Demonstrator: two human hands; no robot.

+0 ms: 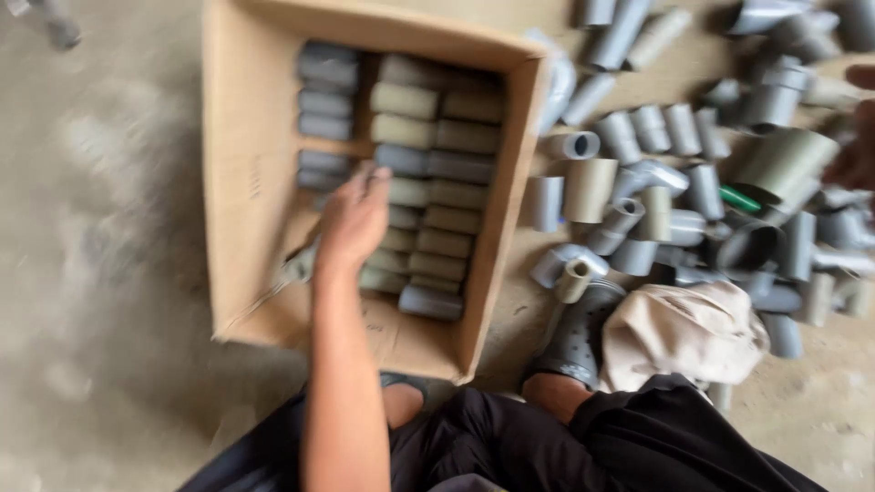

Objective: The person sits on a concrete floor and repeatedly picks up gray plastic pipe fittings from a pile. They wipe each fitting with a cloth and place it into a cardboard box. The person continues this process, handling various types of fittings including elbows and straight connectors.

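My left hand [354, 219] reaches into an open cardboard box [232, 182] on the floor. Its fingers curl down onto the rows of short grey and olive pipe pieces [437, 173] stacked inside. The back of the hand hides whatever lies under the fingers. My right hand [859, 150] shows only partly at the right edge, blurred, next to a large olive pipe fitting [786, 164]. I cannot tell whether it grips anything.
A loose heap of grey pipe pieces [638, 182] covers the concrete floor right of the box, with a small green piece [740, 199] among them. A beige cloth [684, 333] lies by my grey clog [579, 337]. My black trousers fill the bottom edge.
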